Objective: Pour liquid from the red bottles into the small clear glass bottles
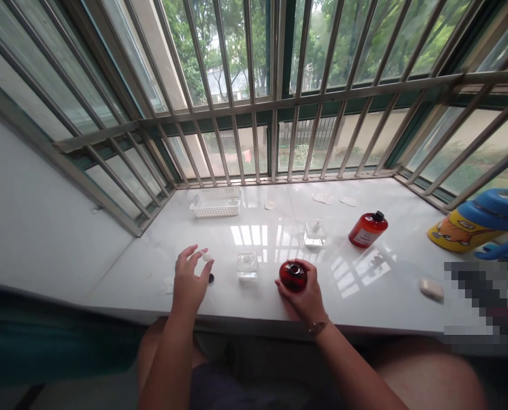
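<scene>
Near red bottle (pixel 286 277) — gripped by the right hand (pixel 308 290), left hand (pixel 189 282) pinching a white piece (pixel 207 257)

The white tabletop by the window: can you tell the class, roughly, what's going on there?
Over the white tabletop, a person's right hand holds a red bottle, while the left hand pinches a small white piece. A small black round piece lies beside the left hand, and a clear container stands between the hands. Farther back are another clear container, a second red bottle and a white basket.
</scene>
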`<move>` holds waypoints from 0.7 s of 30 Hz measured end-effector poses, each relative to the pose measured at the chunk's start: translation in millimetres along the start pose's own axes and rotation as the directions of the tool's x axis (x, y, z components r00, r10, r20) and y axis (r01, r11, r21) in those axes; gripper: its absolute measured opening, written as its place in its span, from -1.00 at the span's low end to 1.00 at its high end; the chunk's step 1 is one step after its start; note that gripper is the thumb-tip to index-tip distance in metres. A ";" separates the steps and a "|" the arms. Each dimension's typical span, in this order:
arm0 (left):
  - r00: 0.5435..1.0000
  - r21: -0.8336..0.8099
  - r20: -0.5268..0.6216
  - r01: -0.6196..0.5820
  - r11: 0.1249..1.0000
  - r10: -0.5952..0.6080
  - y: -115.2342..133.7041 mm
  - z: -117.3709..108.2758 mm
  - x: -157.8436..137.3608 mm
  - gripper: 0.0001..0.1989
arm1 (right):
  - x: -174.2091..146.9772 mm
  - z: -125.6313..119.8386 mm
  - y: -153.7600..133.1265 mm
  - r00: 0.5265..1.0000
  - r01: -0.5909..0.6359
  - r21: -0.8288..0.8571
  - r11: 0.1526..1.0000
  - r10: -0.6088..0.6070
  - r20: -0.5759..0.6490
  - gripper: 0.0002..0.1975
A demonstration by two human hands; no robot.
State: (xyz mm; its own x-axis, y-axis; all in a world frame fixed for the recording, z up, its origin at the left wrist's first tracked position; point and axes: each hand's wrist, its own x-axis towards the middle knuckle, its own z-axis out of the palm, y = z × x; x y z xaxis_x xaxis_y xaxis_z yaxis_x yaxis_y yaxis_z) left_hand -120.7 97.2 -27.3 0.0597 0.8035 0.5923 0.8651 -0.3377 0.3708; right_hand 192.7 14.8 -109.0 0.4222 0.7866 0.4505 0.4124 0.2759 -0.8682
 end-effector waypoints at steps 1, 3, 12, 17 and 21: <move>1.000 0.084 0.018 -0.016 0.996 0.015 -7.8 -7.2 -2.6 -0.73 | -0.2 0.0 0.6 1.000 0.000 -0.007 1.000 0.000 -0.002 -0.26; 0.996 0.272 0.089 -0.028 0.962 0.004 -23.6 -19.5 -9.0 -0.72 | -0.5 0.2 1.2 1.000 0.006 -0.015 1.000 -0.006 -0.009 -0.26; 0.884 0.538 0.347 0.086 0.838 -0.314 -75.1 -22.3 -26.5 -0.63 | -0.6 1.0 -1.6 1.000 0.009 -0.007 1.000 -0.009 -0.020 -0.26; 0.827 0.521 0.442 0.078 0.850 -0.346 -82.9 -16.9 -25.3 -0.54 | -0.9 1.0 -1.0 1.000 -0.004 -0.015 1.000 0.004 -0.017 -0.26; 0.868 0.439 0.414 0.073 0.896 -0.274 -80.8 -19.2 -26.6 -0.41 | -0.7 1.3 -0.9 1.000 -0.016 -0.018 1.000 0.016 -0.018 -0.26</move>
State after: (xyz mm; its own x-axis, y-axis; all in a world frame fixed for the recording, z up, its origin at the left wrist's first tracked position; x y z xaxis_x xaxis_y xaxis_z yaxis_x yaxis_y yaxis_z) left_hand -201.8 93.7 -59.2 0.0212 0.9930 0.1161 0.9977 -0.0285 0.0616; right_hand 191.0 14.7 -108.8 0.4427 0.7810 0.4406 0.4199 0.2536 -0.8714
